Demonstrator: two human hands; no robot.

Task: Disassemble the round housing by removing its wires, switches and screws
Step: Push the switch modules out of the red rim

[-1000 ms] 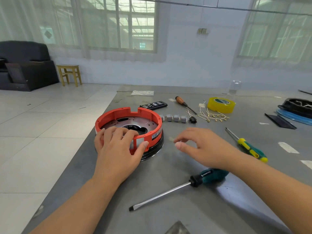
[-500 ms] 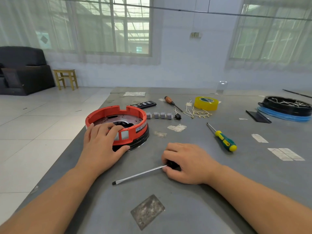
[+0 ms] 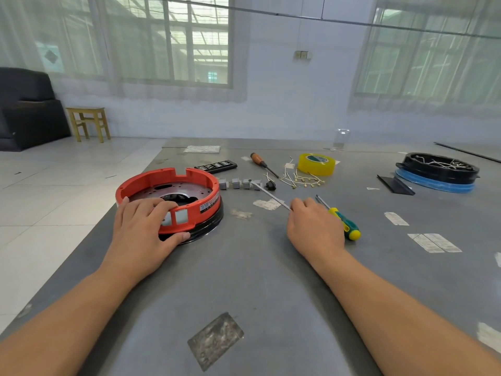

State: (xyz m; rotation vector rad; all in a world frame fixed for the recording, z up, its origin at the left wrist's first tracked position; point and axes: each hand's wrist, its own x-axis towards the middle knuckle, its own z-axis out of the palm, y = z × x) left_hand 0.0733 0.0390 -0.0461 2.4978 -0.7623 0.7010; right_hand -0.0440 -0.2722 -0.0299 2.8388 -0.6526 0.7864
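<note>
The round housing [image 3: 200,183], an orange ring on a black base with a metal plate inside, sits at the table's left edge. My left hand [image 3: 143,226] grips its near rim, fingers over the top, thumb against the base. My right hand [image 3: 314,229] holds the long screwdriver [image 3: 271,196]; its handle is hidden in my fist and the shaft points up and left, off the table. Several grey switches [image 3: 240,183] lie in a row behind the housing. Loose wires [image 3: 298,180] lie beside them.
A green-yellow screwdriver [image 3: 341,221] lies just right of my right hand. A wooden-handled screwdriver [image 3: 261,164], yellow tape roll [image 3: 316,164] and black remote [image 3: 215,166] lie farther back. A black and blue housing [image 3: 439,172] sits far right. The table edge runs along the left.
My right hand closed on the long screwdriver lying on the table, lifted it and swung its shaft to point away. My left hand stayed on the housing rim.
</note>
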